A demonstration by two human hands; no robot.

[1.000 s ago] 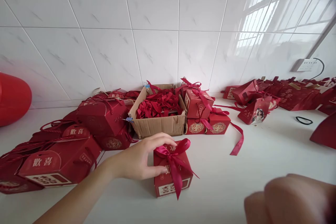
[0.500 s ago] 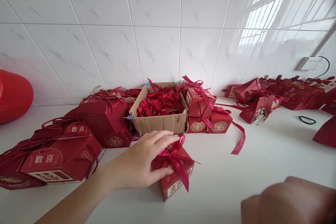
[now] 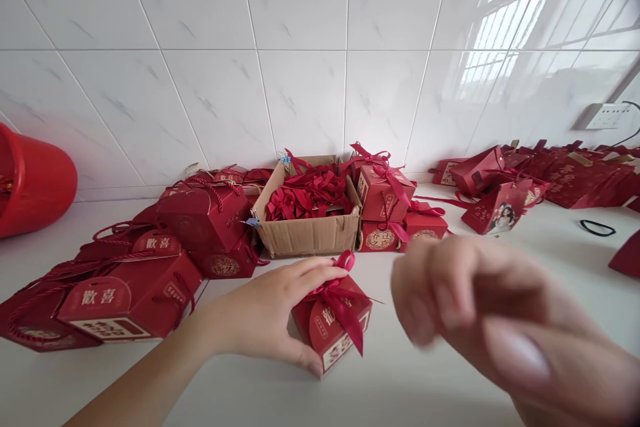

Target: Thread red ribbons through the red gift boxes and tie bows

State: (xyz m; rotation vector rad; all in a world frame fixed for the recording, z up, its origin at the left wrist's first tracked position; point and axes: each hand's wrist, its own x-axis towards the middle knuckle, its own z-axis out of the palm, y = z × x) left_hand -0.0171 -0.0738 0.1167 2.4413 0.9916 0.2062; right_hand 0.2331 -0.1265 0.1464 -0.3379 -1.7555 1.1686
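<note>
A red gift box (image 3: pixel 327 323) with pale printed characters stands on the white counter, tied on top with a dark pink ribbon bow (image 3: pixel 345 307). My left hand (image 3: pixel 267 310) grips the box from its left side, thumb at the near lower corner and fingers reaching over the top beside the bow. Close to the camera, at right, hovers my right hand (image 3: pixel 500 320), slightly blurred. Its fingers are curled and its thumb stays apart from them, with nothing visible between. It is apart from the box and hides part of the counter.
Behind the box is a cardboard carton (image 3: pixel 310 237) filled with red ribbons. Bow-tied boxes (image 3: pixel 385 193) are stacked to its right. Corded red boxes (image 3: pixel 125 293) pile up at left, near a red bucket (image 3: pixel 45 180). Folded boxes (image 3: pixel 575 180) and a black loop (image 3: pixel 597 227) lie at right.
My right hand has risen from the lower right corner towards the box, its thumb now apart from the fingers. My left thumb has slid down to the box's near lower corner.
</note>
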